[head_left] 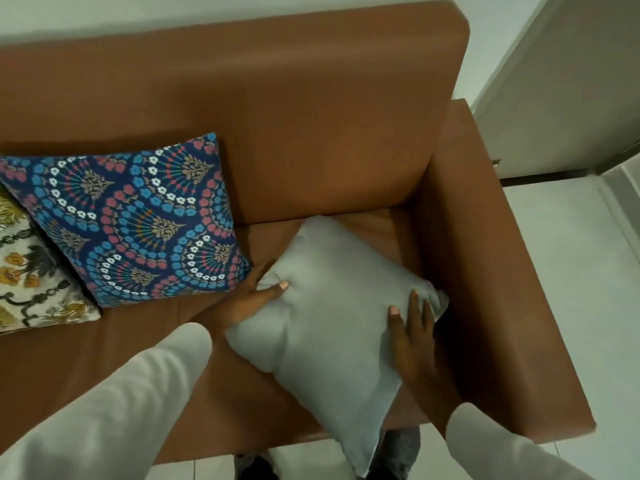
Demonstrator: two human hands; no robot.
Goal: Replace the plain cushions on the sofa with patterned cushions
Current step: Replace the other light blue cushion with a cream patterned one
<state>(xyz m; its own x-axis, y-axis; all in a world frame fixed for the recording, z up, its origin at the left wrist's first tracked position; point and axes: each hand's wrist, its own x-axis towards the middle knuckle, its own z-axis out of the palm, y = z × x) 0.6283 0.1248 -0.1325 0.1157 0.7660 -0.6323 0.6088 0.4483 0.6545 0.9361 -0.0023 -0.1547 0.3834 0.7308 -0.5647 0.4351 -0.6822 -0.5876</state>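
Note:
A plain grey cushion (329, 306) is tilted over the right end of the brown sofa's seat (138, 358), its lower corner hanging past the front edge. My left hand (251, 299) grips its left edge, thumb on top. My right hand (412, 337) holds its right edge, fingers spread on the fabric. A blue patterned cushion (138, 220) with pink and white flowers leans against the backrest to the left. Beside it, at the far left, lies a cream floral cushion (31, 282), partly cut off by the frame.
The sofa's right armrest (502, 289) stands close beside the grey cushion. The backrest (277, 116) rises behind. White tiled floor (581, 271) lies to the right, with a pale wall and door frame (554, 81) beyond.

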